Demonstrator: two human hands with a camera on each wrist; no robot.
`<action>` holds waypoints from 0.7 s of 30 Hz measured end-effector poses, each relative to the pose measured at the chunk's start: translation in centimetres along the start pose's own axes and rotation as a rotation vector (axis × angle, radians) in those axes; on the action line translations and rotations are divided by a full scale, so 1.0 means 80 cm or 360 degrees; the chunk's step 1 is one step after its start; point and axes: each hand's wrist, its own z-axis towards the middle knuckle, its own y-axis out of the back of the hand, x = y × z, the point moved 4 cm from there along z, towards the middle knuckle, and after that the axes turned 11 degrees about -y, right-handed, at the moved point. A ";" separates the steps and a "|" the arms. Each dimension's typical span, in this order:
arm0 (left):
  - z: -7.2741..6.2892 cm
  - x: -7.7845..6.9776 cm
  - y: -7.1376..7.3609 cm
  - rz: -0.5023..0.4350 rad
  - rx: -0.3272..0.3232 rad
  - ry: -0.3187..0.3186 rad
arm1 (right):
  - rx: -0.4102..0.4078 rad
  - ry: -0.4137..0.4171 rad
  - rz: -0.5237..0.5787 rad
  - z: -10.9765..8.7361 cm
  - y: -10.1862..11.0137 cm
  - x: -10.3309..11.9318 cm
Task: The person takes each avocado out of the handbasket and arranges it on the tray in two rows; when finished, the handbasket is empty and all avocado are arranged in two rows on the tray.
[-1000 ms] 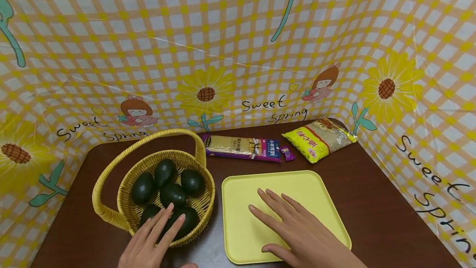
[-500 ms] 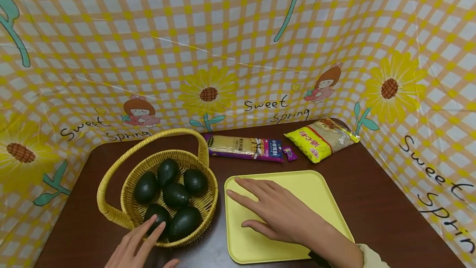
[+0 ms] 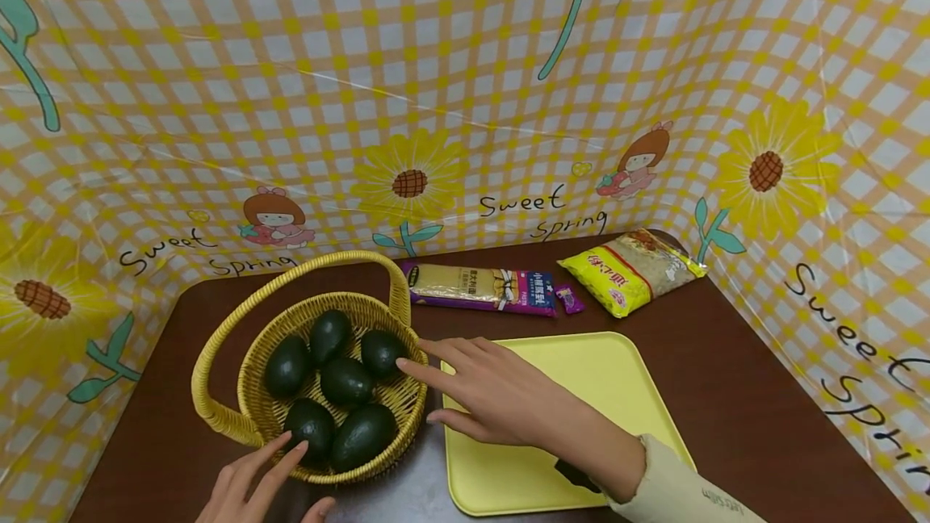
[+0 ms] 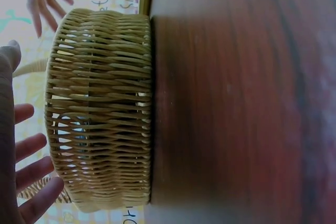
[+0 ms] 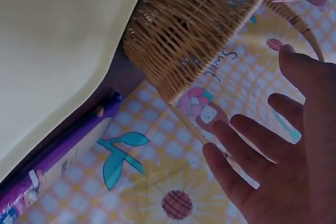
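Observation:
A yellow wicker basket (image 3: 254, 374) with a tall arched handle holds several dark green avocados (image 3: 347, 382). My left hand (image 3: 243, 484) is at the basket's near left rim, fingers spread and extended over it close to the nearest avocado (image 3: 311, 428); whether they touch it I cannot tell. From the right, my right hand (image 3: 490, 390) reaches across the yellow tray (image 3: 559, 361) to the basket's right rim. Its fingertips come close to the right-hand avocado (image 3: 382, 352), with the fingers loosely extended. In the right wrist view that hand (image 5: 273, 166) holds nothing.
Behind the tray lie a purple pasta packet (image 3: 479, 289), a small purple wrapped sweet (image 3: 569, 299) and a yellow bag (image 3: 628, 273) with a clear part. A checked cloth (image 3: 450, 103) hangs around the back and sides of the dark wooden table (image 3: 741, 394).
My right hand has moved left from above the tray to the basket's right rim. My left hand has drawn back slightly toward the lower left. Basket and avocados stay in place.

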 end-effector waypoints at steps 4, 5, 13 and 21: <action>-0.005 0.004 0.000 0.0004 -0.0063 0.0032 | 0.0050 0.0019 -0.0047 0.022 -0.009 0.000; -0.006 0.004 0.001 0.0012 -0.0059 0.0035 | 0.0056 0.0021 -0.0054 0.026 -0.011 0.000; -0.009 0.006 0.004 0.0049 0.0044 0.0119 | 0.0055 0.0031 -0.0060 0.050 -0.019 0.004; -0.010 0.007 0.010 0.0122 0.0041 0.0285 | 0.0074 0.0030 -0.0049 0.070 -0.032 0.002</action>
